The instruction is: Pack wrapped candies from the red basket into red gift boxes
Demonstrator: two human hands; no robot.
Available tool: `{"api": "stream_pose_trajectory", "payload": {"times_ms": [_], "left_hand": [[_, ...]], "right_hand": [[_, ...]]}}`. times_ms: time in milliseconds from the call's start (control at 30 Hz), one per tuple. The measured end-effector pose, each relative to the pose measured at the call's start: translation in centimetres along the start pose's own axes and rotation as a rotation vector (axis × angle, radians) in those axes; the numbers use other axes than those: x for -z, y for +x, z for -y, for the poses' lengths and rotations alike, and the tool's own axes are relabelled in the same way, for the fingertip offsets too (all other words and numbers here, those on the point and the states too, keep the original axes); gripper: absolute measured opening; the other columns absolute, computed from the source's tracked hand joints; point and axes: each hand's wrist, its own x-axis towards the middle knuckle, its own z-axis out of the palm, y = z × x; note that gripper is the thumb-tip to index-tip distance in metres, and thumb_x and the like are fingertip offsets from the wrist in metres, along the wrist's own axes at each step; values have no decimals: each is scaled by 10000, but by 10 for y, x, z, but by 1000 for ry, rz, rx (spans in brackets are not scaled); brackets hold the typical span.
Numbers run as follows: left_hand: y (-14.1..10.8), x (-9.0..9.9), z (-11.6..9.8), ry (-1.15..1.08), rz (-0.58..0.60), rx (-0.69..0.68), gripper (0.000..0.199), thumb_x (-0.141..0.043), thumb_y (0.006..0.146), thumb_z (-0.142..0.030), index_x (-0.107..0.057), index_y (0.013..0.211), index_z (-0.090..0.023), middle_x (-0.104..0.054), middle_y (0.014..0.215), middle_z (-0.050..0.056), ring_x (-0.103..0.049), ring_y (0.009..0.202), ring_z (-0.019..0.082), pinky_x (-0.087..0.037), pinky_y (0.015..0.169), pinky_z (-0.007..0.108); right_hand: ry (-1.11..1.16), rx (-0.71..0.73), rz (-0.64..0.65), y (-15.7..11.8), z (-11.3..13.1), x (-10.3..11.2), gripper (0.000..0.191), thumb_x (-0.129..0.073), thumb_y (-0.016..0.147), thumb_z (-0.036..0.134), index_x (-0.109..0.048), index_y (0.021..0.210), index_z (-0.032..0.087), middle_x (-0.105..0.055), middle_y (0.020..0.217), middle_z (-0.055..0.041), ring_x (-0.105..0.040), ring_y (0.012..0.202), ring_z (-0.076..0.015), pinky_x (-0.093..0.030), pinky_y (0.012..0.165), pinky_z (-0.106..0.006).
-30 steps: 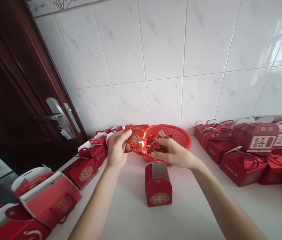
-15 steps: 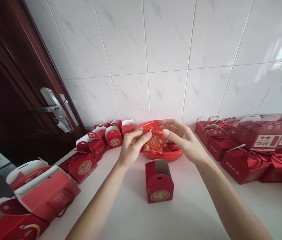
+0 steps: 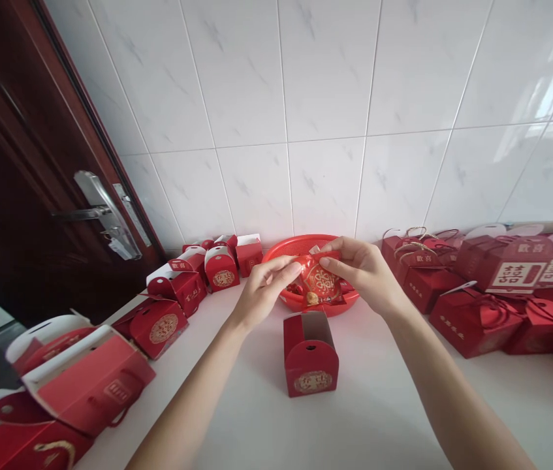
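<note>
A shiny red candy packet (image 3: 324, 282) with gold printing is held up by its top edge over the basket. My left hand (image 3: 267, 290) pinches its upper left corner between thumb and fingers. On the other side, my right hand (image 3: 362, 271) grips the upper right part, thumb in front. Behind and below is a red plastic basket (image 3: 283, 247) with red wrapped pieces inside, partly hidden by the packet and my hands. Just in front of the basket stands an upright red gift box (image 3: 311, 359) with its top open and a round gold emblem on its front.
Several red boxes with raised flaps line the left, such as a lighter red one (image 3: 93, 378). More red boxes (image 3: 476, 320), some with cord handles, crowd the right. A tiled wall (image 3: 247, 183) rises behind the white table (image 3: 379, 405); a dark door (image 3: 21, 163) is at left.
The packet has shifted slightly right and tilted. My right fingers, spread before, have closed on its upper edge. My left hand has stayed nearly in place, and the gift box stands where it was.
</note>
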Motion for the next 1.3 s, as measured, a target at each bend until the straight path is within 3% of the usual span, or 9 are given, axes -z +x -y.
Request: {"api": "stream_pose_trajectory", "payload": {"times_ms": [133, 267, 367, 533, 700, 833, 1133, 1300], "left_hand": [[-1, -7, -1, 1, -19, 16, 253, -784, 793, -416, -764, 848, -170, -719, 820, 48, -659, 777, 203, -531, 712, 297], [0, -12, 2, -120, -304, -66, 276, -806, 771, -420, -769, 894, -176, -751, 869, 55, -698, 817, 212, -559, 758, 308], [1, -14, 3, -210, -417, -100, 297, -812, 758, -422, -749, 919, -180, -751, 894, 52, -718, 834, 223, -580, 747, 314], [-2, -19, 1, -258, -365, -23, 301, -842, 697, -389, -713, 876, -184, -744, 868, 37, -730, 781, 226, -604, 727, 337], [-5, -22, 1, -291, -234, -16, 326, -819, 726, -309, -721, 1019, -206, -756, 1055, 53, -701, 1030, 255, -575, 888, 359], [-5, -21, 3, -280, -171, -23, 332, -778, 810, -318, -733, 1122, -214, -739, 1169, 71, -664, 1136, 262, -527, 990, 368], [-4, -22, 6, -392, -137, 98, 340, -845, 738, -327, -762, 1040, -194, -761, 1118, 89, -690, 1091, 287, -536, 978, 412], [-4, -22, 8, -436, -119, 124, 342, -856, 717, -345, -763, 1009, -193, -771, 1048, 84, -714, 1018, 270, -570, 896, 380]], "right_hand": [[-11, 2, -16, -3, 5, -2, 336, -761, 803, 471, -663, 968, 195, -730, 867, -49, -667, 734, -175, -532, 640, -298], [28, -21, 46, -4, 10, -2, 433, -764, 816, 453, -623, 1151, 217, -746, 929, -49, -693, 848, -195, -550, 756, -324], [77, -30, 150, -3, 10, -2, 407, -782, 804, 413, -644, 1121, 199, -753, 1001, -75, -700, 915, -213, -554, 820, -347], [126, 0, 62, -2, 6, -3, 308, -775, 806, 409, -687, 1009, 195, -762, 981, -69, -708, 882, -202, -561, 822, -345], [78, 51, -41, -4, 7, -2, 285, -782, 784, 410, -718, 968, 201, -765, 940, -58, -717, 898, -212, -576, 827, -348], [34, 62, -27, -5, 11, -2, 264, -775, 787, 399, -736, 953, 197, -761, 887, -52, -713, 840, -209, -580, 786, -344], [33, 74, -110, -4, 10, 2, 271, -731, 825, 452, -774, 923, 203, -757, 823, -46, -711, 800, -219, -574, 722, -346], [0, 94, -139, -4, 9, 3, 293, -748, 811, 467, -755, 910, 191, -763, 864, -61, -710, 825, -224, -569, 738, -348]]}}
